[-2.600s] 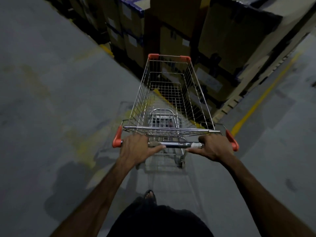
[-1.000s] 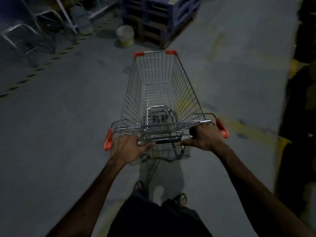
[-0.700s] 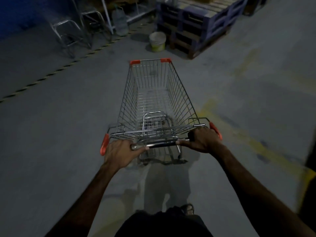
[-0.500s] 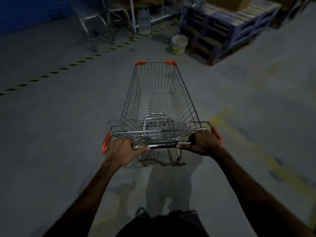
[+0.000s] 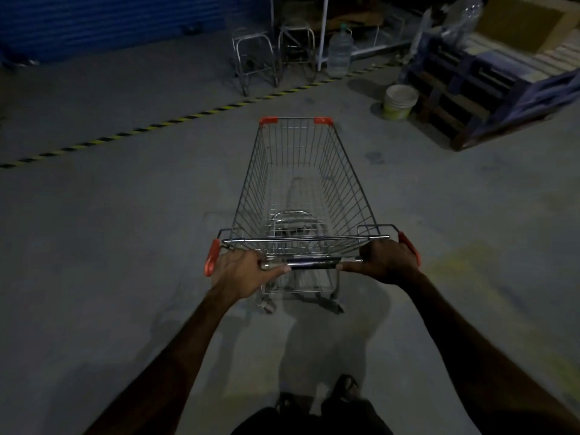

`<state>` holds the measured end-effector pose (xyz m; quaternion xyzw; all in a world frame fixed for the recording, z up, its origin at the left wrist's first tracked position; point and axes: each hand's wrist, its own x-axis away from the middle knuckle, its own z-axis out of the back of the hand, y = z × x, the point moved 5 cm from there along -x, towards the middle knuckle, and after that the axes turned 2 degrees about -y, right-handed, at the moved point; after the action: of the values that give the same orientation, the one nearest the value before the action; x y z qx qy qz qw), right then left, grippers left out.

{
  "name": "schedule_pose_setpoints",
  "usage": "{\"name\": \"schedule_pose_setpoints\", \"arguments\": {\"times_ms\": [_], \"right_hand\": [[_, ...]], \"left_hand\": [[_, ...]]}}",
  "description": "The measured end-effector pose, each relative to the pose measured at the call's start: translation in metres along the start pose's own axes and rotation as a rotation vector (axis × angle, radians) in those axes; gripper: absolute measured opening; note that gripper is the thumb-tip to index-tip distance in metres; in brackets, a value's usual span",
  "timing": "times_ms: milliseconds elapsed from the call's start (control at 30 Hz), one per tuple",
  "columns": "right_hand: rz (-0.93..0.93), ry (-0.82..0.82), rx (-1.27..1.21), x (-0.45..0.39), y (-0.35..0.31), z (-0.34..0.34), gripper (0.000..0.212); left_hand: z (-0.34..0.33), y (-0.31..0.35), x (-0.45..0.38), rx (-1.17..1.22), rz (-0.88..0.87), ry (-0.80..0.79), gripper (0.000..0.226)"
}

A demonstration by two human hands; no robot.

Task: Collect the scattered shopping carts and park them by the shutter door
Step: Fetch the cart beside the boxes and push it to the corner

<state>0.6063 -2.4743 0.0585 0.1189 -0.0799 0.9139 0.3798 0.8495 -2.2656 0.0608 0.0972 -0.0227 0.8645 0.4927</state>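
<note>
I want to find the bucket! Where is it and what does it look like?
Look at the stack of blue pallets on the right. The bucket stands on the floor at its left corner. It is pale, round and open-topped, unlike the tall clear water bottle behind it.

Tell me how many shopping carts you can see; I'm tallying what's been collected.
3. One cart is in both hands, left hand and right hand on its handle. Two more stand side by side ahead, near the blue shutter door. Others may be out of view.
</note>
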Motion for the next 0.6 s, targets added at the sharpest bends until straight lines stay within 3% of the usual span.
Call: {"name": "schedule_pose_setpoints", "arguments": {"times_ms": [433,600], "right_hand": [[0.182,0.000,0.018,-0.162,-0.051,0.047,0.087],[0.228,-0.009,0.037,-0.239,-0.059,0.064,0.097]], "left_hand": [[0.025,-0.074,-0.108,0.029,0.147,0.049,0.094],[0.038,-0.099,-0.159,0.073,0.216,0.035,0.098]]}}
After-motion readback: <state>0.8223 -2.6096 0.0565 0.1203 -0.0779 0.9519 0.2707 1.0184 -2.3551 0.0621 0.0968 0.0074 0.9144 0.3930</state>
